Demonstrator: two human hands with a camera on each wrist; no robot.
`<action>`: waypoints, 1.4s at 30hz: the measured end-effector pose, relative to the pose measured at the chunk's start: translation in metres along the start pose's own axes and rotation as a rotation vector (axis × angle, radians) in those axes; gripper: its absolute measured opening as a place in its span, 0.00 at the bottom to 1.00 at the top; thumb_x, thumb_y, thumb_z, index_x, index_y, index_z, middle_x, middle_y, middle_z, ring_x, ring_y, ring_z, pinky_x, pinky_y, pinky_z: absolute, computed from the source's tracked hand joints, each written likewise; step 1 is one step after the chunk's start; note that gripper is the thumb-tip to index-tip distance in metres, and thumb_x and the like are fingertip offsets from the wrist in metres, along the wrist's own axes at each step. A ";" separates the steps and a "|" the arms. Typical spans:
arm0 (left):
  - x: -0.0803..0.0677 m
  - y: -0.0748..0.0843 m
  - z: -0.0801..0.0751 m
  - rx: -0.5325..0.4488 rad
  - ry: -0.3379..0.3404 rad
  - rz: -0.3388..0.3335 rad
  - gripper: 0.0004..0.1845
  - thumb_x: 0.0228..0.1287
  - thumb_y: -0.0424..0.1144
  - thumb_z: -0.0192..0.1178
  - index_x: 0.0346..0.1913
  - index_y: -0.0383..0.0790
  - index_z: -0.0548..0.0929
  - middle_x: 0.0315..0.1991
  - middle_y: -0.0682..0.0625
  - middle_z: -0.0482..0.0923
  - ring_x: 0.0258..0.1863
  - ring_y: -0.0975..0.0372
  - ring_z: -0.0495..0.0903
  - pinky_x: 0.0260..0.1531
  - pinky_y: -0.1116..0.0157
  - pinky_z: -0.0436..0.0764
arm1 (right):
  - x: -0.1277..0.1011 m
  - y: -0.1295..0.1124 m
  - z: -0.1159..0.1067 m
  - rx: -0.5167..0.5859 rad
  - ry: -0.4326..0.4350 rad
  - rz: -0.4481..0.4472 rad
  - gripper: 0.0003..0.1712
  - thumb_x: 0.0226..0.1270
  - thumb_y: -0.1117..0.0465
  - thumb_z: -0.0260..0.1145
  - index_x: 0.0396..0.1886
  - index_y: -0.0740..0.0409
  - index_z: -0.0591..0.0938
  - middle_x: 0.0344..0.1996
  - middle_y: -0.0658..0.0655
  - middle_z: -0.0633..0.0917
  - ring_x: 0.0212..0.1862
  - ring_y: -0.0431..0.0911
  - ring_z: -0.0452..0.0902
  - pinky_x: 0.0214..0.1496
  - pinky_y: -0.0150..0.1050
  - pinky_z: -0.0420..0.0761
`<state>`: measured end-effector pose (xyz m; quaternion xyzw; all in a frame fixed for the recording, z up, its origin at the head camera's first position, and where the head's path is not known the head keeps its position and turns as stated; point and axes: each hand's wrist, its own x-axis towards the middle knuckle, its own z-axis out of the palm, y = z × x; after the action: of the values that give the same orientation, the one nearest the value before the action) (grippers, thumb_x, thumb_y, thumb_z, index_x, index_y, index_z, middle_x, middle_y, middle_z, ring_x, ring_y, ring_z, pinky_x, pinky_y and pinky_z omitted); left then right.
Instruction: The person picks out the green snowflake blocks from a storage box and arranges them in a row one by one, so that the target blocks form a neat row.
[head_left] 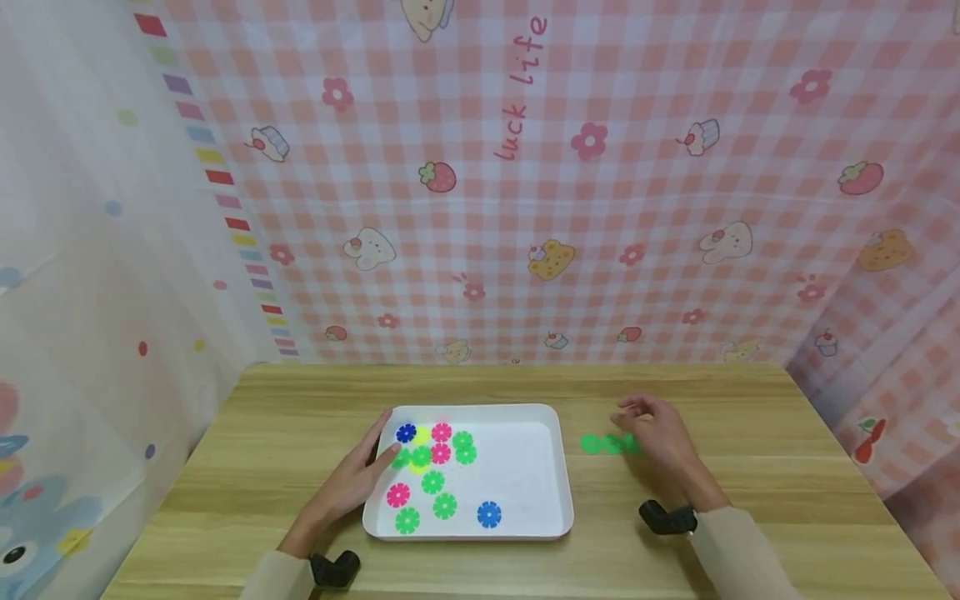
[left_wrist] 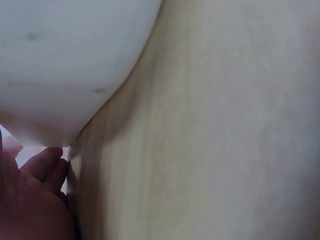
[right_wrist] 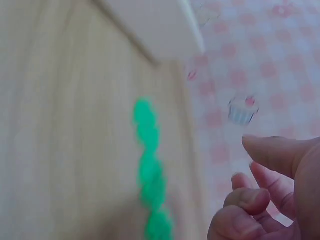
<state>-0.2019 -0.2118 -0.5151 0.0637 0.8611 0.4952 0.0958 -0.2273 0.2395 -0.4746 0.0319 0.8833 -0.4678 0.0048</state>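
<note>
Resting at the left rim of the white rectangular plastic tray (head_left: pixel 551 500), the left hand (head_left: pixel 352 483) is lying with relaxed fingers near the toothed plastic discs (head_left: pixel 432 467). The right hand (head_left: pixel 660 437) is hovering loosely open, gripping nothing, over a row of green toothed discs (head_left: pixel 603 444) on the wooden worktop (head_left: pixel 787 467), right of the tray.

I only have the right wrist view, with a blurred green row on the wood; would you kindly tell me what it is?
Observer: A short row of green flower-shaped plastic discs lying on the wooden table, beside the right hand.
Operator: What is the left hand doing?
Observer: The left hand rests on the left rim of the white rectangular tray.
Operator: What does the tray hold?
Observer: Loose discs: green, pink, yellow and two blue flower-shaped discs.
</note>
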 end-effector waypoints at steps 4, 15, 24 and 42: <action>-0.001 0.001 -0.001 0.007 0.004 0.008 0.35 0.69 0.59 0.44 0.74 0.63 0.43 0.75 0.55 0.39 0.74 0.55 0.39 0.69 0.47 0.43 | 0.007 -0.023 0.009 0.068 -0.036 -0.026 0.18 0.62 0.55 0.65 0.48 0.60 0.77 0.38 0.56 0.78 0.28 0.43 0.73 0.26 0.33 0.73; -0.001 0.001 -0.001 0.005 0.003 0.003 0.35 0.69 0.59 0.44 0.74 0.63 0.44 0.75 0.56 0.40 0.73 0.57 0.39 0.69 0.48 0.44 | 0.015 -0.075 0.052 0.204 -0.276 -0.121 0.12 0.61 0.61 0.66 0.41 0.63 0.78 0.33 0.57 0.77 0.15 0.41 0.64 0.15 0.33 0.67; -0.008 0.020 -0.004 -0.021 -0.024 -0.011 0.34 0.72 0.52 0.44 0.74 0.55 0.43 0.75 0.50 0.38 0.74 0.53 0.37 0.69 0.48 0.42 | 0.012 -0.093 0.091 0.147 -0.394 -0.088 0.13 0.59 0.59 0.68 0.42 0.59 0.80 0.33 0.55 0.78 0.17 0.42 0.67 0.18 0.34 0.70; -0.001 0.002 0.001 -0.015 0.000 -0.023 0.34 0.70 0.55 0.45 0.73 0.64 0.43 0.75 0.58 0.38 0.74 0.57 0.38 0.69 0.47 0.42 | 0.008 -0.094 0.159 -0.011 -0.427 -0.135 0.13 0.55 0.60 0.71 0.40 0.54 0.80 0.29 0.52 0.77 0.29 0.45 0.72 0.27 0.35 0.73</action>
<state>-0.2007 -0.2103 -0.5135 0.0532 0.8580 0.5006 0.1019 -0.2446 0.0561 -0.4864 -0.1273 0.8648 -0.4585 0.1606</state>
